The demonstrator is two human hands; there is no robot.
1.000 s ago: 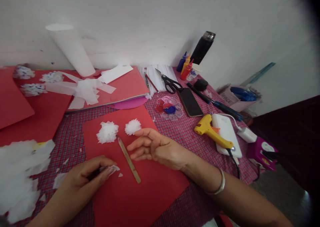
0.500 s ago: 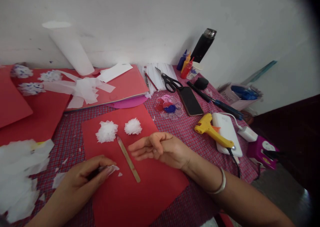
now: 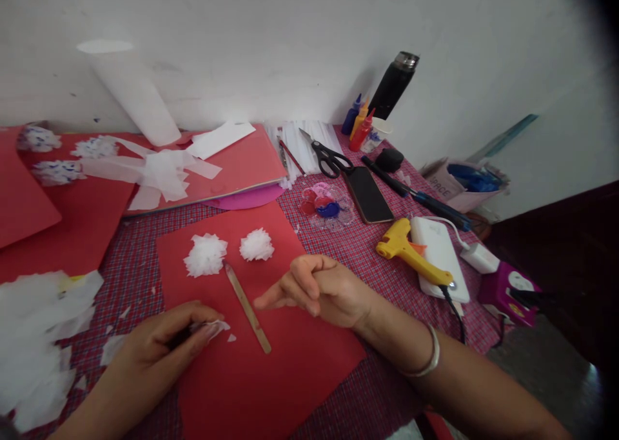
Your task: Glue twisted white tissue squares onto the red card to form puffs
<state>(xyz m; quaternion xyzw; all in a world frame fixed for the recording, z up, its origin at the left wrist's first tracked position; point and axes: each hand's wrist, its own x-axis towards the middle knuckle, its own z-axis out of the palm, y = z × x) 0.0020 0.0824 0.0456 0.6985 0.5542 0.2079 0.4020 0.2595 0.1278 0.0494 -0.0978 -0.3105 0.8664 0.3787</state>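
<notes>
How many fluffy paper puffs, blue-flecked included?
5: left white puff and right white puff on the front red sheet; back-left flecked puff, back-right flecked puff and front flecked puff at far left. Leftmost red sheet may hide more.

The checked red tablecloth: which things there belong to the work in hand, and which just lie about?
Likely in use:
- flat wooden stick
- ruffled white paper puffs
- red paper sheet
- white paper scrap, left hand

Likely lying about:
- black rectangular phone
- black cylindrical flask
</notes>
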